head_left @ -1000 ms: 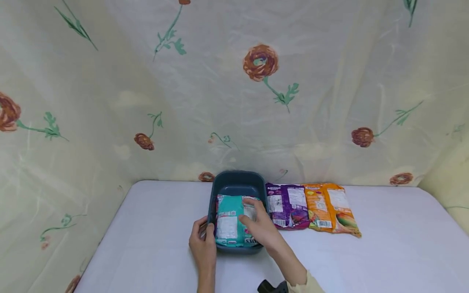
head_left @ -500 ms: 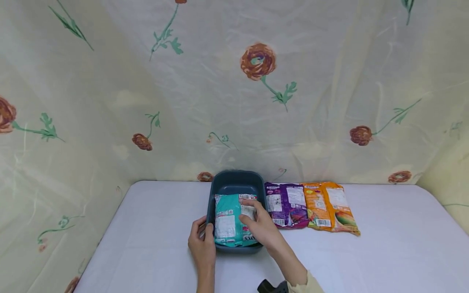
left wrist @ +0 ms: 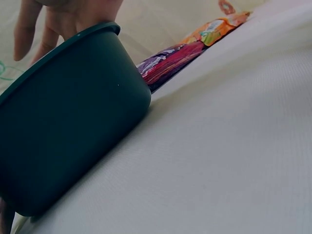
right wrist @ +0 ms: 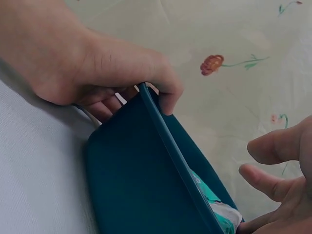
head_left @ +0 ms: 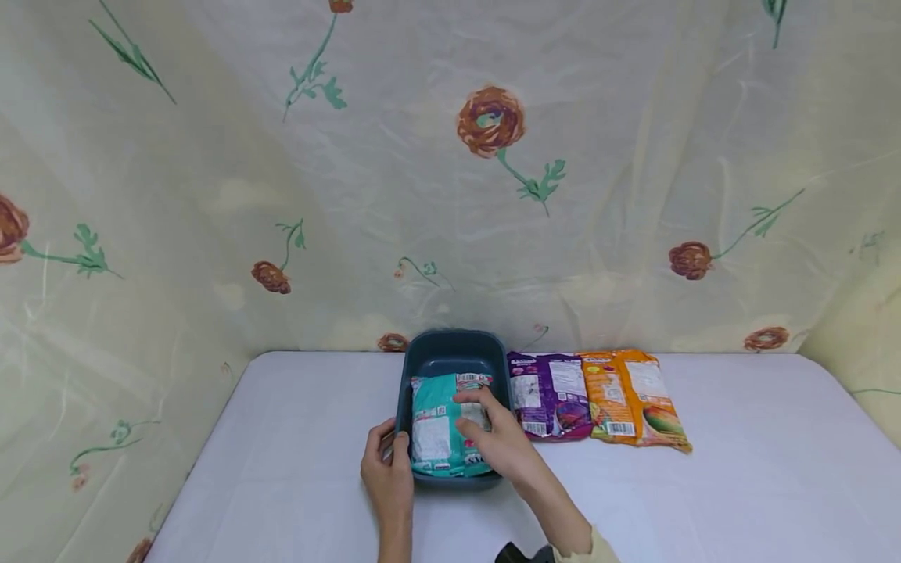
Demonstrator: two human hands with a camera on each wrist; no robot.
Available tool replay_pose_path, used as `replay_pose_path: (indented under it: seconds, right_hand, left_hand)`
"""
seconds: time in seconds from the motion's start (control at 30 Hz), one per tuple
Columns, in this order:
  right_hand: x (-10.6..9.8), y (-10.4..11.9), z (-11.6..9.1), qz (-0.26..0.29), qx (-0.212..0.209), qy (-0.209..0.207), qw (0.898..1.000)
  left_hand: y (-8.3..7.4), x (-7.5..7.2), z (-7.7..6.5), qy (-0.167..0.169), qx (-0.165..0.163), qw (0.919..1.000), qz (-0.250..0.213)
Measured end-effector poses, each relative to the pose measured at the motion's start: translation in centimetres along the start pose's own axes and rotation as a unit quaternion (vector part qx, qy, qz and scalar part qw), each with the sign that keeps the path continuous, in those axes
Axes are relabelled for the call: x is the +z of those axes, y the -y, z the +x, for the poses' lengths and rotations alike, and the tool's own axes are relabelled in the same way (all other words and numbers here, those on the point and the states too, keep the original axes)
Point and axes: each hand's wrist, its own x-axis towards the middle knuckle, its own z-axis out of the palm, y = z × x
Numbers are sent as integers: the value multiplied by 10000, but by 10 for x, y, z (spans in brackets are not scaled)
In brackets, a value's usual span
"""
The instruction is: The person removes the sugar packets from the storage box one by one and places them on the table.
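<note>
A dark teal plastic bin (head_left: 456, 344) stands on the table with a turquoise snack packet (head_left: 431, 434) lying in its near part. My left hand (head_left: 389, 469) grips the bin's left wall. The right wrist view shows that hand's thumb (right wrist: 168, 97) hooked over the rim and the other fingers outside. Over the right side of the packet lies my right hand (head_left: 503, 442), thumb and index finger spread apart. Those two fingers rise clear of the packet in the right wrist view, while a lower finger is right at its edge.
To the right of the bin lie a purple snack packet (head_left: 552, 397) and an orange one (head_left: 633, 399), side by side on the white-covered table (head_left: 746, 469). Behind the table hangs a flowered curtain (head_left: 563, 258). A dark device (head_left: 522, 554) shows by the right wrist.
My right hand has shifted slightly left and toward me over the packet. The left hand keeps its grip on the bin, and the bags lie as before. The head view has moved slightly.
</note>
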Motion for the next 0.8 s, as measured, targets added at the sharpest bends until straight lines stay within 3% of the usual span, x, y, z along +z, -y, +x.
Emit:
replay_pose_path:
  seconds: [0.27, 0.57, 0.8]
  right_hand:
    - [-7, 0, 0, 314, -57, -15, 9995]
    - [-9, -7, 3, 799, -44, -6, 9968]
    - [-9, -7, 5, 524, -174, 178, 9983]
  left_hand:
    - [0, 1, 0, -58, 103, 9999, -7]
    - [0, 0, 1, -41, -56, 10000, 26]
    - [-2, 0, 1, -43, -46, 10000, 47]
